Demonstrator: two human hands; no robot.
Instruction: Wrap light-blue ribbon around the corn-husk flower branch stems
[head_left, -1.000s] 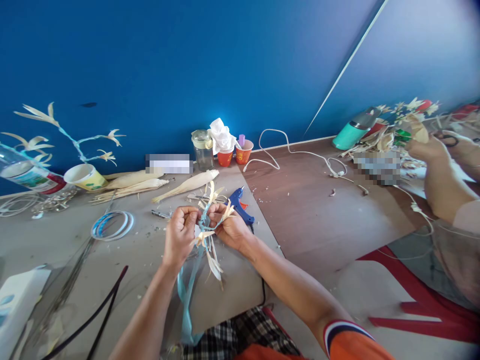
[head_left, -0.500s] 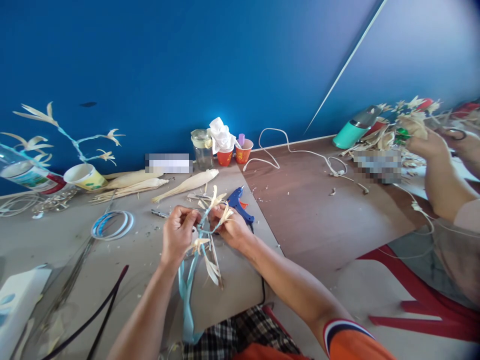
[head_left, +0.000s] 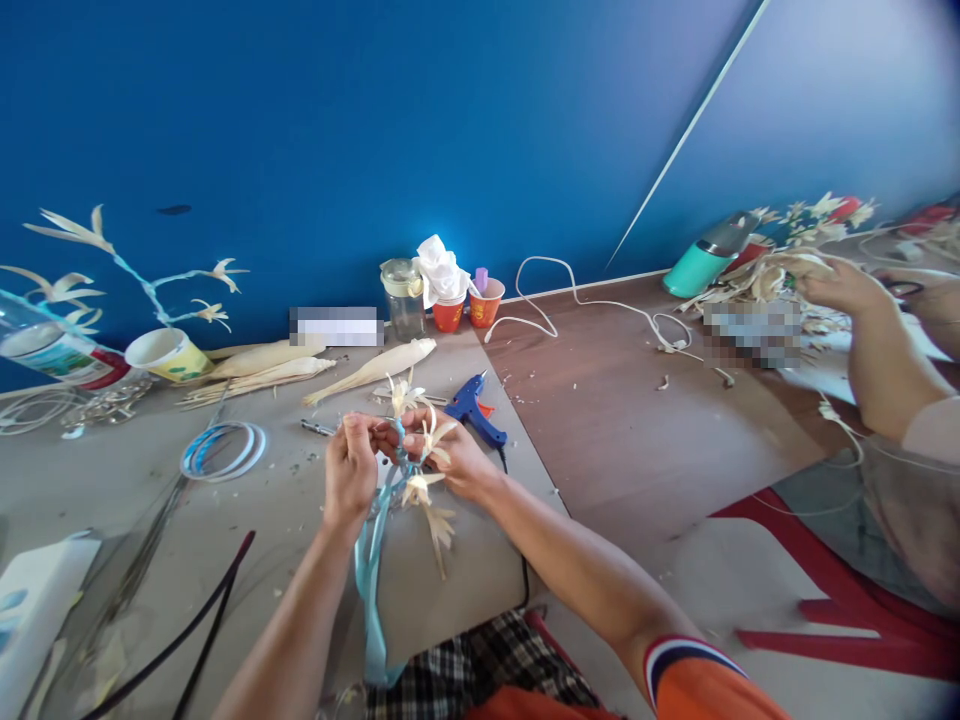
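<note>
Over the table's front part, my left hand is closed in a pinch at the blue-wrapped flower stem; exactly what its fingertips grip is partly hidden. My right hand grips the same stem from the other side, its fingers curled behind the blossoms. Cream, husk-like flowers branch off the stem, one pointing up and others toward me. A light blue ribbon hangs from the stem down to the plaid cloth at my lap. Just beyond my right hand lies a blue glue gun.
Dried husks lie along the wall near a glass jar and red paper cups. A tape roll and thin wires lie left. At right, a co-worker's hands handle husk material near a turquoise bottle. A white cable crosses the table.
The flower stem has turned in my hands, so its blossoms now face differently and one points upward. The co-worker's near hand has shifted slightly left.
</note>
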